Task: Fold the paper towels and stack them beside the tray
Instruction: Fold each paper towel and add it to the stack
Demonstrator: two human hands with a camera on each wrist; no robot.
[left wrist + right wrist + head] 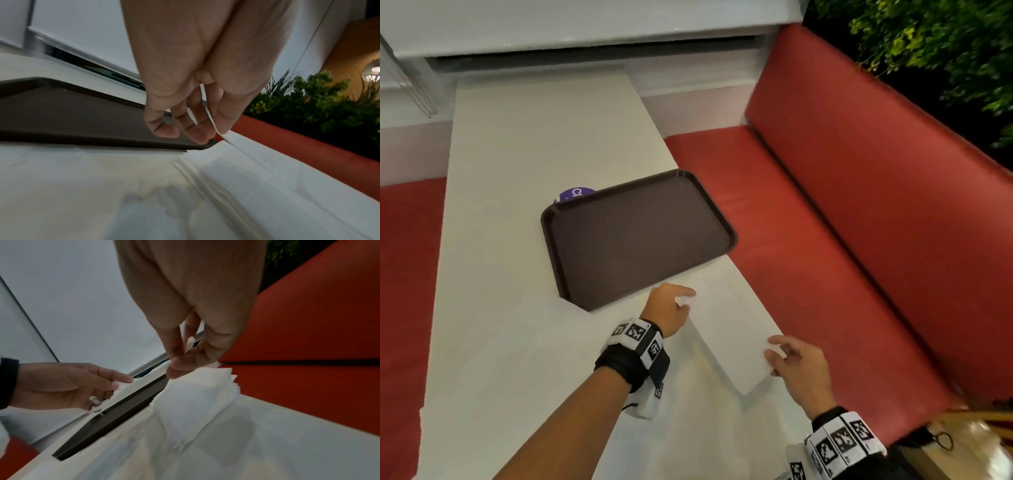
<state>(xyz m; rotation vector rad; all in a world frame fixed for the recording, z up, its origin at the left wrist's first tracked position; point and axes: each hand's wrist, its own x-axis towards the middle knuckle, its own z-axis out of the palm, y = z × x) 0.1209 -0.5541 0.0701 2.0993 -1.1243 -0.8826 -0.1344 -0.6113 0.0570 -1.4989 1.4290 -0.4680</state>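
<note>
Right hand (803,371) pinches near corner of white paper towel (726,329), thumb and fingers clamped on the edge. Left hand (667,310) pinches far corner likewise. Towel lifted partly off white table (517,240), at its right edge, just beside near side of brown tray (633,236). Purple disc (576,195) behind tray. Red bench (842,205) right.

The left hand (667,310) reaches forward with thumb and fingers pinched together. The right hand (803,368) does the same nearer the body. Both wrists wear marker bands.
</note>
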